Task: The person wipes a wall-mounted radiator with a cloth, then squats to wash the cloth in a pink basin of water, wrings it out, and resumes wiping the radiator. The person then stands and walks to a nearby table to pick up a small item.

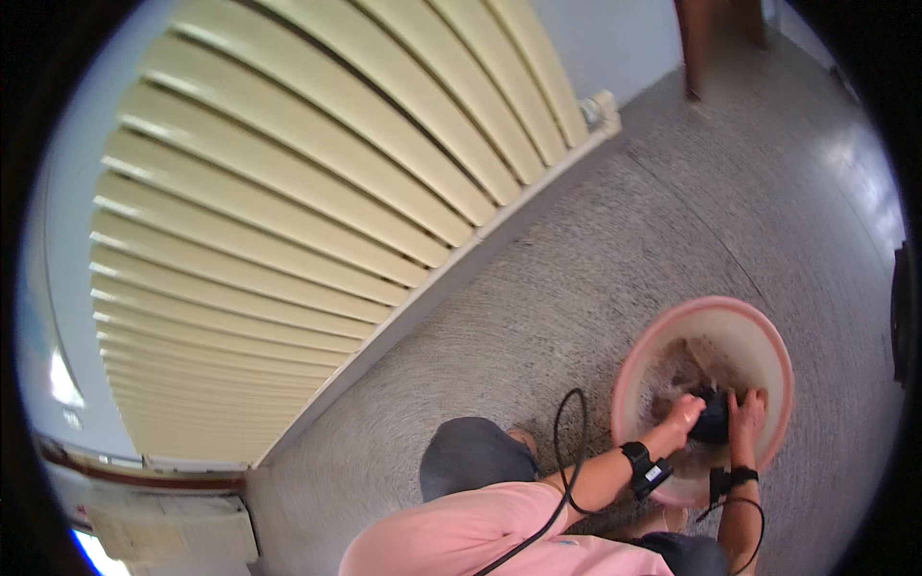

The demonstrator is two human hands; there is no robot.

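Observation:
A pink-rimmed plastic basin [784, 360] stands on the floor before me, with murky, foamy water [666, 378] in it. Both of my hands are inside, on a wet dark cloth [712, 421]. My left hand [683, 417] is closed at the cloth's left edge. At the opposite side, my right hand [747, 419] grips the cloth with its fingers pointing away from me; the fingertips are partly hidden. What kind of cloth or garment it is cannot be made out.
A cream radiator [324, 180] runs along the wall on the left, its valve pipe [605, 115] near the floor. A black cable [582, 432] loops beside my left arm. Brown furniture legs [688, 50] stand at the top. Speckled grey floor [576, 273] surrounds the basin.

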